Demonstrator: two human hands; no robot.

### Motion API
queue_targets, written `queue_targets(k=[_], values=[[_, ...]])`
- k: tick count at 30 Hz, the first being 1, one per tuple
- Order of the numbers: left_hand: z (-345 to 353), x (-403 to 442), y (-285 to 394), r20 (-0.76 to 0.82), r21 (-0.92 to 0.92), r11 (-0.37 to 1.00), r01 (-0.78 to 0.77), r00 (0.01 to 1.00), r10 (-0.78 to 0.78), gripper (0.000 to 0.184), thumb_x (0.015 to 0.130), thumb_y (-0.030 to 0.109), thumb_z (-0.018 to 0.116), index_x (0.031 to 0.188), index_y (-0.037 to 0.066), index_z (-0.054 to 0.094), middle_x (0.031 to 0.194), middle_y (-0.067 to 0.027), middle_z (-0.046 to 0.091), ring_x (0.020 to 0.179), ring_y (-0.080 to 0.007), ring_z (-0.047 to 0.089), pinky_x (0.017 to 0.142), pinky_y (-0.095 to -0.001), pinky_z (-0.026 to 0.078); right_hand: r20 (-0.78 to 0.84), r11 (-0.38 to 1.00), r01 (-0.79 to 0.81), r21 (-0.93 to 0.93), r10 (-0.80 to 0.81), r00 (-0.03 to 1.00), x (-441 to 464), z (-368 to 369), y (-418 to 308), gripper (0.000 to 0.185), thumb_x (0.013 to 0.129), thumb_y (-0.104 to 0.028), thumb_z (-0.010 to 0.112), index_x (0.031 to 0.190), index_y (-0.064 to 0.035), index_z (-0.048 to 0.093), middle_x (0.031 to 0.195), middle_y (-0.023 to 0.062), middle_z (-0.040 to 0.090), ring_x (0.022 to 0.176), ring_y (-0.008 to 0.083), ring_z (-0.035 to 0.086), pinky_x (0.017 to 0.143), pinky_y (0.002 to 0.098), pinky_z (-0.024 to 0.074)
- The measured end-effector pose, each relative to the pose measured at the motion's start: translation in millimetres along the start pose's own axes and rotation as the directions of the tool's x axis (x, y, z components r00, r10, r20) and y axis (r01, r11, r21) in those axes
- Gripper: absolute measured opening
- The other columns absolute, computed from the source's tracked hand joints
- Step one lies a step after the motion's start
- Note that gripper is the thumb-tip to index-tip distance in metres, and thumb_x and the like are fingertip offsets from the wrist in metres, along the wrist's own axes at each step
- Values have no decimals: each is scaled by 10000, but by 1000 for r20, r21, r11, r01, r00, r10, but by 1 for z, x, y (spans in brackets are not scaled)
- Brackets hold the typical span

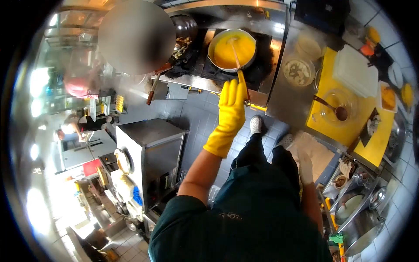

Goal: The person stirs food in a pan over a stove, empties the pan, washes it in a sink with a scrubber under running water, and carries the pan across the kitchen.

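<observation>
My left hand [231, 102], in a long yellow rubber glove, is closed round the handle of a stirring utensil [236, 56]. Its pale shaft leans into a metal pot [210, 56] on the stove, and its lower end is in thick yellow liquid [227, 49]. The pot's handle [248, 97] comes out beside the gloved fingers. My right hand [304, 166] hangs low by my right leg, apart from the stove. It looks pale and blurred, and I cannot make out its fingers.
A dark wok [184, 27] with food stands left of the pot, near a blurred round patch. On the right counter are a bowl of pale slices [298, 73], a yellow board [323, 96], a ladle [340, 113] and a white container [355, 72]. A steel cabinet [150, 131] stands to the left.
</observation>
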State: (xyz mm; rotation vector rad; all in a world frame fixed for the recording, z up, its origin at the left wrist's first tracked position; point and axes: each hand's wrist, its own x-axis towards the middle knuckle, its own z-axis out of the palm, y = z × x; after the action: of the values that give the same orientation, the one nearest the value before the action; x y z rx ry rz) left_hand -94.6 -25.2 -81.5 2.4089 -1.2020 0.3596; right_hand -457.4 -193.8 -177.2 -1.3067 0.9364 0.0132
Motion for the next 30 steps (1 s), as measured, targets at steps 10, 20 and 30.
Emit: queue_targets(k=[10, 20, 30], values=[[39, 46, -77, 303, 161, 957, -241, 935, 184, 385, 856, 181, 634, 1214, 39, 636, 1209, -208, 628, 1107, -395, 623, 880, -479, 532, 410, 927, -167, 335, 17, 912, 107, 175, -190, 571, 1096, -482, 397, 1437, -45, 539, 1367, 56, 622, 1245, 193, 577, 1055, 367, 436], [-84, 55, -76, 377, -16, 972, -236, 899, 225, 165, 853, 177, 639, 969, 61, 652, 1021, -165, 632, 786, -377, 685, 678, -477, 560, 526, 851, -303, 430, 37, 850, 171, 227, -191, 379, 1016, -335, 616, 1268, -52, 615, 1072, 68, 678, 927, 169, 659, 808, 295, 539], [-71, 55, -154, 276, -907, 54, 418, 685, -674, 239, 996, 109, 560, 1088, -85, 665, 968, -194, 726, 806, -277, 732, 763, -370, 624, 413, 955, -216, 203, 117, 903, 177, 250, -220, 213, 950, -250, 714, 986, -117, 552, 710, -31, 505, 505, 69, 444, 421, 240, 342]])
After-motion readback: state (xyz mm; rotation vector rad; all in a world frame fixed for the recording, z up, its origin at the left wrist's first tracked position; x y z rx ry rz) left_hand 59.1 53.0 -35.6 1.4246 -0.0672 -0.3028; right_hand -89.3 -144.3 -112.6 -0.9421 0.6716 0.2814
